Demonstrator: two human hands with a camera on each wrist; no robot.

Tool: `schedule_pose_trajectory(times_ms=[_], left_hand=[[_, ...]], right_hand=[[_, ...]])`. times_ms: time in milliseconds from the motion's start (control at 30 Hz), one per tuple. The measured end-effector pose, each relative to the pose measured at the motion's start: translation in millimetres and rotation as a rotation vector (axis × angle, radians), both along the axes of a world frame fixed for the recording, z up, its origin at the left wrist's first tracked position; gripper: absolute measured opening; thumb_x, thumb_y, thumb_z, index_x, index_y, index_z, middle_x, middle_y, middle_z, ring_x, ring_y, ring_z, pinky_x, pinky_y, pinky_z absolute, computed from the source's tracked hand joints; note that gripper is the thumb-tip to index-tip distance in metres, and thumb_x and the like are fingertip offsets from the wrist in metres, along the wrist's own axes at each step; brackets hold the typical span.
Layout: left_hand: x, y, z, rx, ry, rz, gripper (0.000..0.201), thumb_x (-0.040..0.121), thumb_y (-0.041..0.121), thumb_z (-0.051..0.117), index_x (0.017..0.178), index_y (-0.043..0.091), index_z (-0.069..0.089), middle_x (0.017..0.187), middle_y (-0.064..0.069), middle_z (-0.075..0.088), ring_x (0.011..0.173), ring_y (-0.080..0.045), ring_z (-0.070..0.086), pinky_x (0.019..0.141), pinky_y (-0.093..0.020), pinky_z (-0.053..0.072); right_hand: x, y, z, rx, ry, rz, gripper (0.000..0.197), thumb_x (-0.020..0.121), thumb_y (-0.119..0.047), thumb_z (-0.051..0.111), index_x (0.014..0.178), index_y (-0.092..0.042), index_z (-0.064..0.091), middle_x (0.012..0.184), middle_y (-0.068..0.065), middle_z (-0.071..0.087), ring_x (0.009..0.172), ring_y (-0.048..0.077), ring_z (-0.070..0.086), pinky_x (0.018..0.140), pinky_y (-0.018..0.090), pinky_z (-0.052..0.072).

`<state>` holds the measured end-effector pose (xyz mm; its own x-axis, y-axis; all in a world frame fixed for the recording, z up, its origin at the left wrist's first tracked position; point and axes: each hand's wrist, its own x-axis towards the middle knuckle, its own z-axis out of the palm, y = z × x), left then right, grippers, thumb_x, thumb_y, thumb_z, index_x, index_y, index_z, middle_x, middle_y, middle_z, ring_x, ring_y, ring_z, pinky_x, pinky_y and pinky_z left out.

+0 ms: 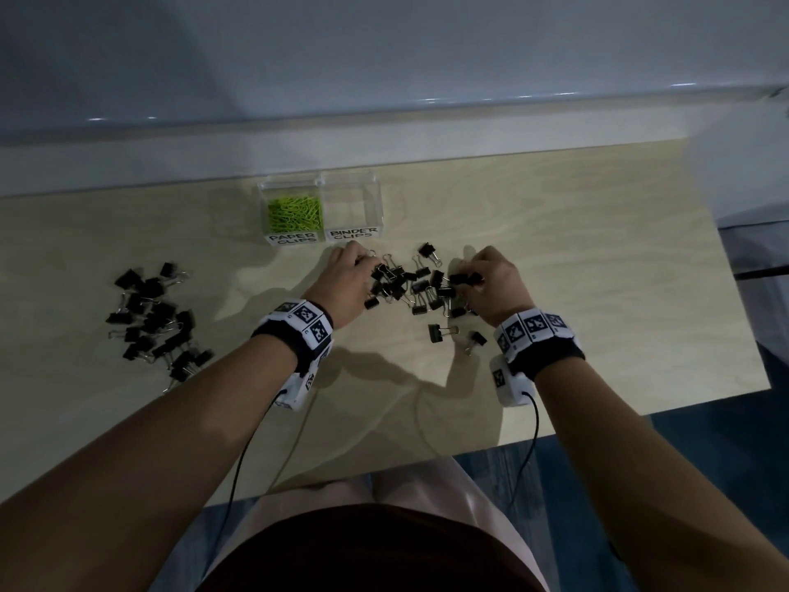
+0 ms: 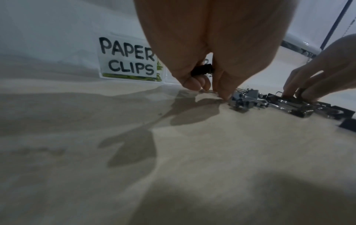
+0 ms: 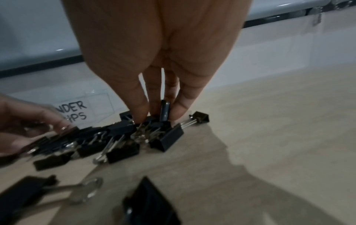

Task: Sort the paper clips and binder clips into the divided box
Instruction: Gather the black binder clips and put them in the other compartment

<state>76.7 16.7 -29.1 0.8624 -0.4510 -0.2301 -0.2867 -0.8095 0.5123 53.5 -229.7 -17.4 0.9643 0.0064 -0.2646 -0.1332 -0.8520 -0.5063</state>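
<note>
Green paper clips (image 1: 293,213) already fill your clear divided box's (image 1: 380,207) left compartment; its right one is empty. Both your left hand (image 1: 348,279) and right hand (image 1: 495,284) pinch black binder clips (image 1: 410,286) from the surface's central pile; another pile (image 1: 156,320) waits left.

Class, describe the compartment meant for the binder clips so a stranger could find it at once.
Start at the clear divided box at the table's far edge. Of its two compartments, take the right one, labelled BINDER CLIPS; unlike its neighbour holding green paper clips, it looks empty.
</note>
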Motion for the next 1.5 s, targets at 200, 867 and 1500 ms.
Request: schedule_pose_trajectory(times_ms=[200, 867, 1500], left_hand=[[10, 0, 3, -0.011, 0.017, -0.033, 0.031, 0.086, 0.013, 0.062, 0.116, 0.008, 0.058, 0.118, -0.010, 0.045, 0.113, -0.026, 0.037, 0.096, -0.033, 0.034], [21, 17, 45, -0.147, -0.171, 0.116, 0.013, 0.091, 0.020, 0.055, 0.089, 0.008, 0.050, 0.095, -0.004, 0.046, 0.082, -0.013, 0.041, 0.072, -0.021, 0.031], [-13, -6, 3, -0.045, -0.086, -0.172, 0.028, 0.093, 0.014, 0.051, 0.118, 0.005, 0.058, 0.126, -0.012, 0.053, 0.114, -0.029, 0.046, 0.095, -0.043, 0.043]], right_hand=[[2, 15, 2, -0.057, 0.071, -0.014, 0.015, 0.075, -0.006, 0.072, 0.089, -0.005, 0.066, 0.096, 0.006, 0.051, 0.080, 0.017, 0.049, 0.076, 0.020, 0.041], [-12, 17, 5, -0.068, 0.098, 0.256, 0.038, 0.080, -0.002, 0.065, 0.114, -0.019, 0.064, 0.107, 0.007, 0.052, 0.089, 0.020, 0.054, 0.093, 0.028, 0.046], [86, 90, 55, 0.304, -0.170, 0.097, 0.016, 0.068, -0.009, 0.079, 0.074, -0.011, 0.063, 0.074, -0.001, 0.066, 0.070, 0.013, 0.063, 0.065, 0.021, 0.054]])
